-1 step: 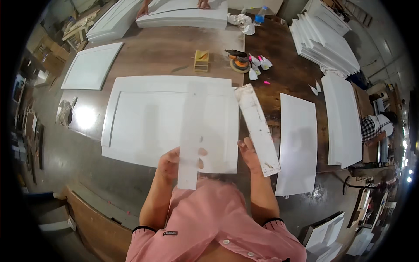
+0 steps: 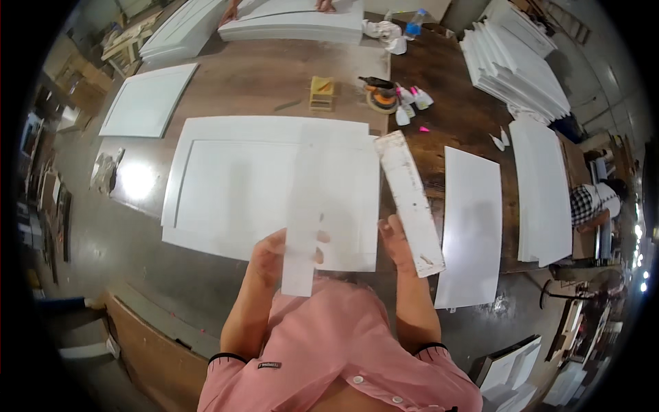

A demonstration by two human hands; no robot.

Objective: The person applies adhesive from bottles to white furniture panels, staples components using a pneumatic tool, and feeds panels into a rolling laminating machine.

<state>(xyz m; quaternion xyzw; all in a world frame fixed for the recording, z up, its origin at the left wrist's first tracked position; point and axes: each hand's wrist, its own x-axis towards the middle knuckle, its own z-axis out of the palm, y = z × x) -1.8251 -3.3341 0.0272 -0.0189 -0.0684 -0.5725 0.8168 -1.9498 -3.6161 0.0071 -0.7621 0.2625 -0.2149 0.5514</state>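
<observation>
My left hand (image 2: 269, 255) is closed around the lower part of a plain white strip (image 2: 301, 233), which stands up in front of a white panel. Its fingertips show past the strip's right edge. A second white strip (image 2: 410, 202), scuffed and chipped with brownish marks, leans to the left in my right hand (image 2: 396, 242). Part of that hand is hidden behind it. Beyond both strips, the large white panel (image 2: 237, 185) with a recessed frame lies on the brown table (image 2: 240, 86), its near edge close to my body.
An orange and black sander (image 2: 382, 96) sits beside several small white bottles (image 2: 405, 110) and a yellow block (image 2: 321, 94). A white board (image 2: 470, 226) lies at right, with stacked panels (image 2: 542, 192) further right. Another person's hands (image 2: 324, 5) touch a far panel stack.
The view has shifted slightly, so the table and its items appear a little further right. Both hands keep hold of their strips in nearly the same pose.
</observation>
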